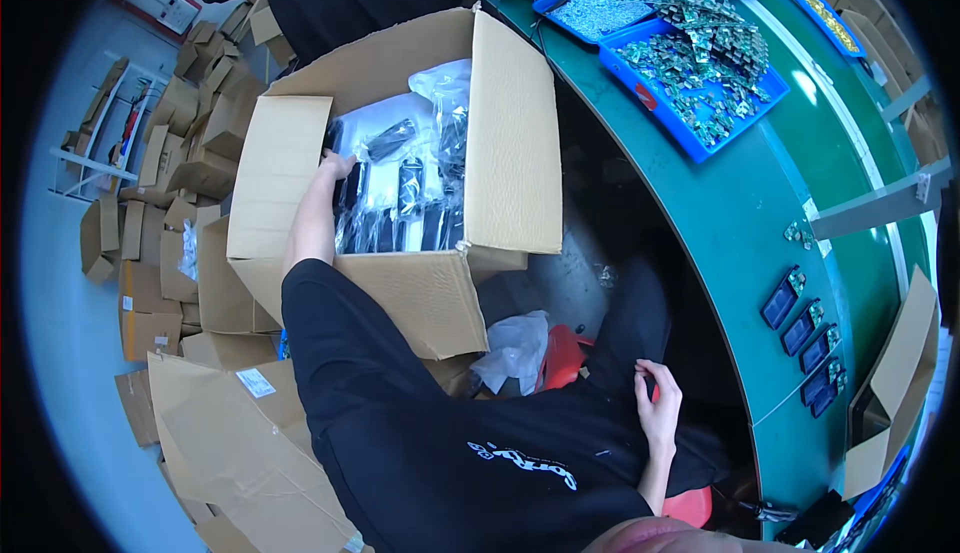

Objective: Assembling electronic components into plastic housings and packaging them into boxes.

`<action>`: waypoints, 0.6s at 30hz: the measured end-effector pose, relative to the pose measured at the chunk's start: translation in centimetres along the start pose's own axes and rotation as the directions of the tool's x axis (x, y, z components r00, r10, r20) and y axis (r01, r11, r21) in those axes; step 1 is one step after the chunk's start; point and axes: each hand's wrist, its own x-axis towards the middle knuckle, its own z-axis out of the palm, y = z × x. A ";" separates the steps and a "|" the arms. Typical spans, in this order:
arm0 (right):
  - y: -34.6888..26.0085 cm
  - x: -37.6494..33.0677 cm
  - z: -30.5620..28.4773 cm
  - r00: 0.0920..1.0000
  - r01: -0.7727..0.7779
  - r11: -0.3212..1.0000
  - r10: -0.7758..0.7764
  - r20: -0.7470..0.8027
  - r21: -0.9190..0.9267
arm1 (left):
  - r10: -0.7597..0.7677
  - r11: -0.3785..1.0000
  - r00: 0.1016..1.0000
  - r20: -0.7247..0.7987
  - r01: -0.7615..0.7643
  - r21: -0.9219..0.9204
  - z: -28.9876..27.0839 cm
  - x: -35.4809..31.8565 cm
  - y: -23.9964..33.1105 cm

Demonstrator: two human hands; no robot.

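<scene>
The open cardboard box [420, 283] fills the upper middle of the frame, packed with black parts in clear plastic bags [405, 188]. The left hand [335, 165] reaches in at the box's left wall, fingers buried among the bags, so their grip cannot be told. Lifting one bag cleanly from the top looks wisest. The right hand [658, 408], lower right, rests loosely open on the lap.

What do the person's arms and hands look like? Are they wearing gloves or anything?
No gloves: both the left hand and the right hand are bare, with no rings or watch that I can see. The person wears a black short-sleeved top with a small white squiggly marking on it. The left sleeve ends above the elbow, so the forearm below it is uncovered.
</scene>
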 end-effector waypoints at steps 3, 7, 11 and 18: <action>0.8 -0.1 0.7 0.991 -0.127 0.990 0.125 -0.044 -0.057 | 0.056 0.998 0.997 0.059 -0.057 0.027 2.3 -1.6 4.6; 0.9 0.2 1.0 0.984 -0.162 0.984 0.155 -0.089 -0.077 | 0.121 0.992 0.972 0.199 -0.126 0.014 -0.4 -5.1 7.4; 1.7 -0.1 1.6 0.985 -0.155 0.987 0.152 -0.076 -0.041 | 0.148 0.989 0.976 0.159 -0.145 -0.031 0.3 -4.6 7.9; 2.9 -0.4 1.4 0.991 -0.136 0.991 0.136 -0.014 0.002 | 0.164 0.980 0.986 -0.005 -0.163 -0.110 3.3 -4.3 8.2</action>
